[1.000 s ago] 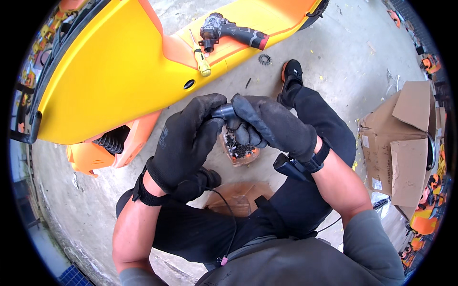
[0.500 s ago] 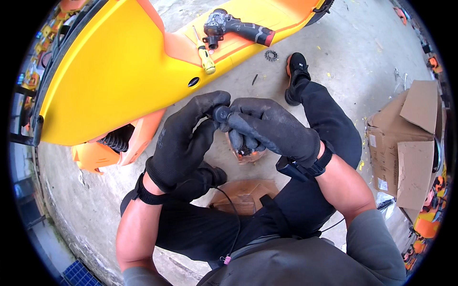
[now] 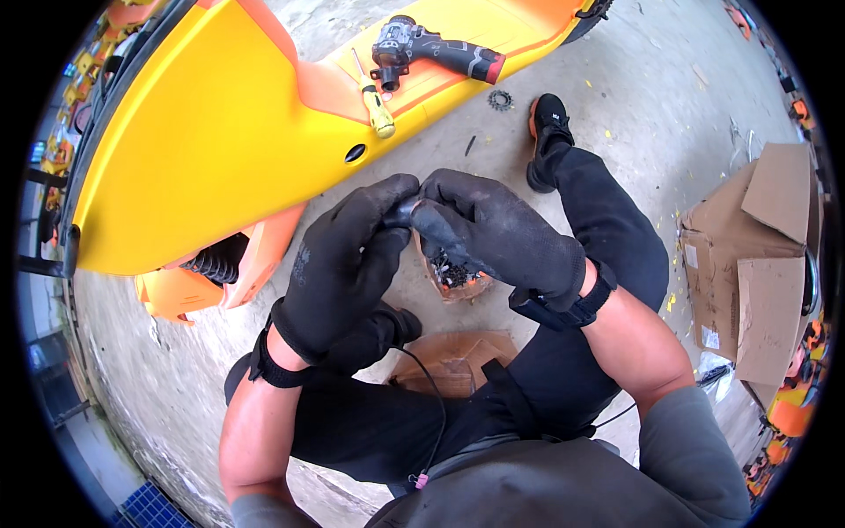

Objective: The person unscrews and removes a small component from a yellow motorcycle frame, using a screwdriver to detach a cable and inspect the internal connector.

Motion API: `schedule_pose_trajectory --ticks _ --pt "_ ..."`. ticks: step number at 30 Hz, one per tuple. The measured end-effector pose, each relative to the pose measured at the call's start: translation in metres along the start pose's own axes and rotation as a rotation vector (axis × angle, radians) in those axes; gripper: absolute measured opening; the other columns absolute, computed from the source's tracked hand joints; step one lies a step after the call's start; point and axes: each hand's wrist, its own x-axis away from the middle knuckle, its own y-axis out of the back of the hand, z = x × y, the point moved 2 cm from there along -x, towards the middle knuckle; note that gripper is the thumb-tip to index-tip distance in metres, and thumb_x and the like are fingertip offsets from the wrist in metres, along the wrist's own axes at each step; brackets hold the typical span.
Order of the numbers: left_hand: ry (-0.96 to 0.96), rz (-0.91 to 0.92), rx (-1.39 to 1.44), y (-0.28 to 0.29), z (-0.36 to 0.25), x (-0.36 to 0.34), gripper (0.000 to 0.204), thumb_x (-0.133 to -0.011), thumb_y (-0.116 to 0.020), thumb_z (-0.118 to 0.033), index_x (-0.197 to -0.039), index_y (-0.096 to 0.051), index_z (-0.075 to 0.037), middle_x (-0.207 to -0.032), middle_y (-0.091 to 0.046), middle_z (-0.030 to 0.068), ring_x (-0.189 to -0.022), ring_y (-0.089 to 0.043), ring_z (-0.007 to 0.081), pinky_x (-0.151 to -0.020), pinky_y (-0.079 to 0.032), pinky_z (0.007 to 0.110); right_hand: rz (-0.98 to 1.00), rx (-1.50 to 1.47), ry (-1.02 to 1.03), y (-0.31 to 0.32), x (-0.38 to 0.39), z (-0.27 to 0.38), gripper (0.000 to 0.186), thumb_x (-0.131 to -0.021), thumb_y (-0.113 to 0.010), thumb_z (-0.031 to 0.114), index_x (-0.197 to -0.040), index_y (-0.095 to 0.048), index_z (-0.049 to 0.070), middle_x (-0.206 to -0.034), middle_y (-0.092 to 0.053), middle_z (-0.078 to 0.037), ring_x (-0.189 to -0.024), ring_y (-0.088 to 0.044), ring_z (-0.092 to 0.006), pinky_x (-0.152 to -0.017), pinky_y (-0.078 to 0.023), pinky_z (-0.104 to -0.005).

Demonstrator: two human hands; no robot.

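Both my hands wear dark work gloves and meet in front of me. A small round black part (image 3: 401,212) is pinched between them, mostly covered by fingers, so its exact kind cannot be told. My left hand (image 3: 339,255) grips it from the left with thumb and forefinger. From the right, my right hand (image 3: 510,231) closes on it too, fingers bent and pressed against the part. Below the right hand, a small box (image 3: 457,280) of little dark screws or fasteners stands on the floor.
Beyond my hands lies a yellow and orange scooter body (image 3: 220,150). On it rest a cordless impact driver (image 3: 440,55) and a yellow-handled screwdriver (image 3: 377,110). A toothed ring (image 3: 500,100) lies on the floor. An opened cardboard box (image 3: 717,273) stands right; flattened cardboard (image 3: 453,356) lies between my legs.
The fingers of my right hand have curled further over the round part, whose flat face no longer shows. More of the small box has come into sight below.
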Motion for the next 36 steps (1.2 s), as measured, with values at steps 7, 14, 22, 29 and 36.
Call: schedule_pose_trajectory --ticks 7,14,22,29,36 --pt "0.056 -0.050 0.113 -0.003 -0.003 0.003 0.044 -0.090 -0.064 0.002 -0.132 -0.052 0.001 -0.114 -0.065 0.0193 -0.103 -0.068 0.0294 -0.089 -0.053 0.036 0.099 -0.267 -0.195 0.004 0.000 -0.002 0.039 -0.105 -0.051 0.038 -0.104 -0.066 0.002 -0.075 -0.061 -0.003 -0.066 -0.054 -0.0077 -0.062 -0.045 -0.0252" --pt "-0.006 -0.077 0.063 -0.002 -0.007 0.005 0.042 -0.086 -0.071 -0.002 -0.125 -0.055 0.001 -0.107 -0.065 0.0195 -0.096 -0.068 0.0329 -0.084 -0.054 0.038 0.180 -0.372 -0.295 -0.002 0.001 -0.008 0.049 -0.109 -0.038 0.044 -0.114 -0.066 0.004 -0.072 -0.061 -0.001 -0.057 -0.049 -0.0042 -0.055 -0.042 -0.0213" --pt "-0.140 -0.120 -0.179 0.000 -0.018 0.005 0.042 -0.076 -0.076 -0.007 -0.114 -0.060 0.000 -0.103 -0.064 0.0205 -0.093 -0.065 0.0384 -0.080 -0.053 0.041 0.080 -0.168 0.058 -0.014 0.004 -0.045 0.047 -0.110 -0.035 0.042 -0.116 -0.063 0.004 -0.072 -0.062 -0.001 -0.057 -0.051 -0.0048 -0.055 -0.044 -0.0201" --pt "-0.176 -0.048 -0.255 -0.001 -0.016 0.010 0.049 -0.062 -0.080 -0.009 -0.107 -0.064 0.001 -0.112 -0.061 0.0214 -0.100 -0.063 0.0395 -0.085 -0.052 0.042 0.189 -0.631 -0.254 -0.010 0.006 -0.043 0.045 -0.099 -0.061 0.028 -0.131 -0.050 -0.001 -0.093 -0.065 -0.011 -0.073 -0.061 -0.0199 -0.070 -0.052 -0.0310" --pt "-0.205 -0.011 -0.242 0.003 -0.018 0.012 0.049 -0.056 -0.081 -0.010 -0.101 -0.067 0.001 -0.114 -0.060 0.0212 -0.101 -0.062 0.0390 -0.086 -0.051 0.041 -0.094 0.489 0.676 -0.016 0.010 -0.016 0.055 -0.094 -0.068 0.022 -0.138 -0.044 0.000 -0.100 -0.065 -0.017 -0.086 -0.062 -0.0358 -0.076 -0.052 -0.0417"
